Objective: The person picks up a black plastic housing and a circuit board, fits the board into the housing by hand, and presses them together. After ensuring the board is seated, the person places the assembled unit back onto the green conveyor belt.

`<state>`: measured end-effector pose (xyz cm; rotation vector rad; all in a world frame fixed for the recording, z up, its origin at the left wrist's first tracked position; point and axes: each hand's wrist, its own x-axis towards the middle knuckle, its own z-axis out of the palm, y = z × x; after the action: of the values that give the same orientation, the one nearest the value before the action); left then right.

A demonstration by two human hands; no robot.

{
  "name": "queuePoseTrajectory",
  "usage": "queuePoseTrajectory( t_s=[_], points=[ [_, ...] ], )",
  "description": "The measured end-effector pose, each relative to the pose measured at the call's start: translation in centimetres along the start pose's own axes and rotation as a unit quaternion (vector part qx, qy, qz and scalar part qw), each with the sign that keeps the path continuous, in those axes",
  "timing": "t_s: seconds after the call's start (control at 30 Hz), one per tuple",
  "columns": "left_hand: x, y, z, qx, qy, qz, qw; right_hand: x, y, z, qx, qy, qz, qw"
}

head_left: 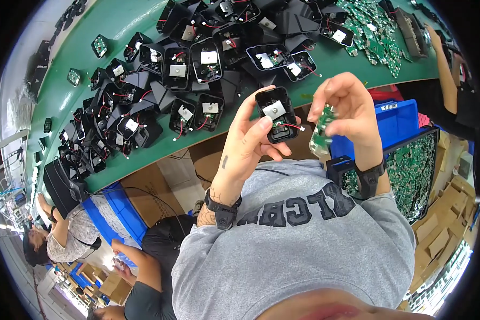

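My left hand (245, 141) is closed around a small black plastic housing (282, 114), its open side facing up. Inside it lies a silver metal plate (274, 110) with a screw-like centre, under my thumb. A short red and black wire with a white connector (302, 128) sticks out toward the right. Just right of the housing, my right hand (352, 109) pinches a green circuit board (322, 130) between thumb and fingers. The board is slightly blurred and held apart from the housing.
A green table (144, 157) carries many black housings (177, 69) with wires. Loose green boards (376, 34) are heaped at the far right. Right of me are a blue bin (397, 125) and a black tray of boards (434, 154). Co-workers (72, 237) sit at left; another person's arm (444, 69) reaches in at right.
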<state>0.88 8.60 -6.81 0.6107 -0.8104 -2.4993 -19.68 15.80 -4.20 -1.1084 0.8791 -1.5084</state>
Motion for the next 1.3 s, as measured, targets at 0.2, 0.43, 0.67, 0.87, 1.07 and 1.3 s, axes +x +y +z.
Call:
queuePoseTrajectory(
  t_s=[0.2, 0.43, 0.67, 0.87, 1.07, 1.3],
  points=[
    [-0.1, -0.7, -0.2, -0.033, -0.014, -0.026, 0.999, -0.2, 0.8, 1.2, 0.075, 0.018, -0.023, 0.997],
    [-0.4, -0.8, 0.0, -0.027, -0.008, -0.034, 0.999, 0.0, 0.8, 1.4, 0.040, -0.010, -0.042, 0.998],
    [-0.4, -1.0, 0.0, -0.021, -0.010, -0.050, 0.998, 0.2, 1.1, 0.8, 0.015, 0.004, -0.078, 0.997],
    [-0.2, -1.2, -0.1, -0.021, -0.013, -0.049, 0.998, 0.1, 0.8, 0.5, 0.027, -0.011, -0.046, 0.999],
    [-0.2, -1.1, 0.4, -0.005, -0.008, -0.061, 0.998, 0.1, 1.2, 0.9, 0.044, 0.000, -0.021, 0.999],
    [-0.2, -1.5, 0.5, 0.005, -0.011, -0.078, 0.997, 0.1, 1.4, 1.0, 0.036, 0.008, -0.016, 0.999]
  ],
)
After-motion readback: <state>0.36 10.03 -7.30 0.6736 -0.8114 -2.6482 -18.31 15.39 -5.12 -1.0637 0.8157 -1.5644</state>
